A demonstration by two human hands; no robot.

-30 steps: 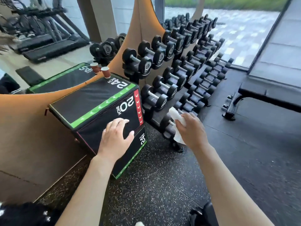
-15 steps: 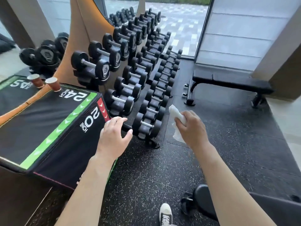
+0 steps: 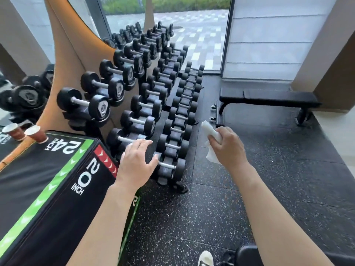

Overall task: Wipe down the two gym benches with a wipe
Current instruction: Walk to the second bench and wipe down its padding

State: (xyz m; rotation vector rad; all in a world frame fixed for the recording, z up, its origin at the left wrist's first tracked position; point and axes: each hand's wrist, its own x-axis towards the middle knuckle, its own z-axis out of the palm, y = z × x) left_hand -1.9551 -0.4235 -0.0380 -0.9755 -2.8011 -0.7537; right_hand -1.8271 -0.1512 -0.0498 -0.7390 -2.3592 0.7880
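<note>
A flat black gym bench (image 3: 269, 97) stands across the far right, by the wall and window. The end of a second black bench (image 3: 247, 253) shows at the bottom edge, under my right forearm. My right hand (image 3: 228, 148) is held out in mid-air, shut on a crumpled white wipe (image 3: 210, 135) whose ends stick out above and below the fist. My left hand (image 3: 137, 162) hovers with fingers spread and nothing in it, off the corner of the black plyo box (image 3: 48, 189) and over the lowest dumbbells.
A tiered dumbbell rack (image 3: 153, 104) runs from near left to the far window. Two paper cups (image 3: 36, 133) stand on the plyo box's back edge. Speckled black rubber floor (image 3: 288, 179) lies between me and the far bench. My white shoe (image 3: 206, 258) shows at the bottom.
The view has swung right and moved forward, bringing the far bench fully in sight. My left hand has come off the plyo box's front face. My right hand still grips the wipe.
</note>
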